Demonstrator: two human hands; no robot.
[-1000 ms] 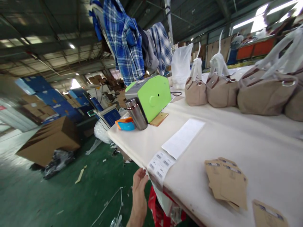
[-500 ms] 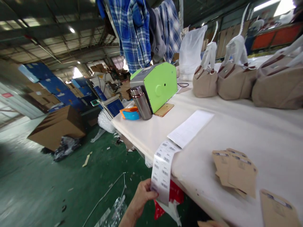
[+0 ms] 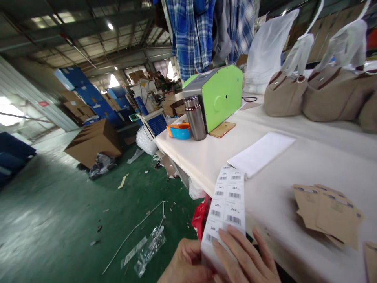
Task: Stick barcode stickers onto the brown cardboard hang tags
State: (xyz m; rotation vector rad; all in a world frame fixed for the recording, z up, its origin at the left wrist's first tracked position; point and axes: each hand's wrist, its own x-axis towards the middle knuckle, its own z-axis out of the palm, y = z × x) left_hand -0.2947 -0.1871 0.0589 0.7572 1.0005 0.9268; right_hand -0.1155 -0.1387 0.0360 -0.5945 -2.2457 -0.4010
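A strip of printed barcode labels (image 3: 225,198) runs from the table edge down toward me. My left hand (image 3: 188,261) is closed on the strip's near left corner, thumb and fingers pinching it. Across the strip's lower end lies my right hand (image 3: 246,257), its fingers stretched out and apart on the labels; its thumb is hidden. At the far end the strip meets a folded white sheet (image 3: 262,153) on the table. To the right of my hands are several overlapping brown cardboard tags (image 3: 330,212).
On the white table (image 3: 200,165) stand a steel thermos (image 3: 196,120), a green-sided machine (image 3: 224,98), a blue and orange tape dispenser (image 3: 180,131) and a gold phone (image 3: 223,129). Beige handbags (image 3: 285,96) line the back right. A cardboard box (image 3: 92,143) sits on the green floor.
My left hand has drawn the strip's end nearer to me. My right hand has come up from the bottom edge onto the labels. The whole view has shifted to the left.
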